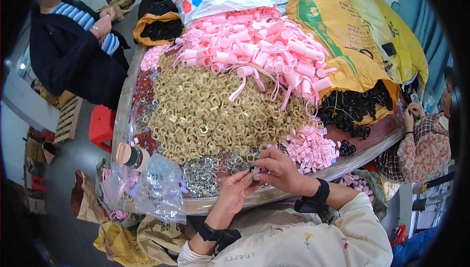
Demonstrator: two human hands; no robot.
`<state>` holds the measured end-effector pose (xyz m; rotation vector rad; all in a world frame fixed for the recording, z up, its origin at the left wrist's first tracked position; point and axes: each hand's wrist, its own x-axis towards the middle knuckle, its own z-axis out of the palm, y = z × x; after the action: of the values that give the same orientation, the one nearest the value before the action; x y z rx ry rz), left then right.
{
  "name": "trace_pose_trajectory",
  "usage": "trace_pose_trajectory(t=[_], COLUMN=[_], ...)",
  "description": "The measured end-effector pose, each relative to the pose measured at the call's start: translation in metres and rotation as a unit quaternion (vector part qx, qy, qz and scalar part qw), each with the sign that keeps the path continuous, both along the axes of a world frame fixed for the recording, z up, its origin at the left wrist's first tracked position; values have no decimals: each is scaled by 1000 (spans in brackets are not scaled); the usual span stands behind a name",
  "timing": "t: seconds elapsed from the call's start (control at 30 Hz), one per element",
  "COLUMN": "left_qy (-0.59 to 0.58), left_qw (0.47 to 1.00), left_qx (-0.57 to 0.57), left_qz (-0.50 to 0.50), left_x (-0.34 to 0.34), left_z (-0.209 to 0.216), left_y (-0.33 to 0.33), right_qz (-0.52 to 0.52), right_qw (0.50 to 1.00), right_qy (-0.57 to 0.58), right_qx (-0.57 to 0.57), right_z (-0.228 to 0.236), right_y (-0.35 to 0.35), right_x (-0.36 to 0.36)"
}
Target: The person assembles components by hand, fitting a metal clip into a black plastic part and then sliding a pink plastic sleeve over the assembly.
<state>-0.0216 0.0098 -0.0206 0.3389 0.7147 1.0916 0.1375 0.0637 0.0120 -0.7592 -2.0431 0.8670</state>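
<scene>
My left hand [234, 192] and my right hand [283, 170] meet at the table's near edge. Their fingertips pinch a small dark piece [255, 171] between them; fingers cover most of it, so its kind is unclear. Just beyond lies a broad heap of beige plastic buckle-like rings [205, 108]. Silver metal buckles [201, 178] are spread to the left of my hands. To the right sits a pile of small pink plastic pieces [312, 148]. Pink tubes with straps [254, 42] are heaped at the back.
A lidded bottle [133, 157] and a clear plastic bag [159, 186] rest at the table's left front. A yellow sack [342, 32] spills black parts [355, 108] at right. One person [73, 46] stands left; another [423, 144] is at right. A red stool [101, 126] stands left.
</scene>
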Motion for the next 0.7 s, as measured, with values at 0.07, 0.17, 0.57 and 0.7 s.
trace_pose_trajectory(t=[0.07,0.17,0.57,0.7], left_qy=[3,-8,107,129], left_qw=[1000,998,992,988], left_qx=[1,19,62,68], left_qz=[-12,-56,-34,-46], left_x=[1,1,-1,4], left_z=[-1,-1,-10,-13], left_y=[0,2,13,14], right_qz=[7,26,-327,-399], right_qw=[999,991,883,801], right_qy=[-7,-25,-205,-397], right_qx=[45,129,268,204], right_z=[-4,-9,-5,-26], right_y=[0,1,138,174], right_x=[2,4,86,106])
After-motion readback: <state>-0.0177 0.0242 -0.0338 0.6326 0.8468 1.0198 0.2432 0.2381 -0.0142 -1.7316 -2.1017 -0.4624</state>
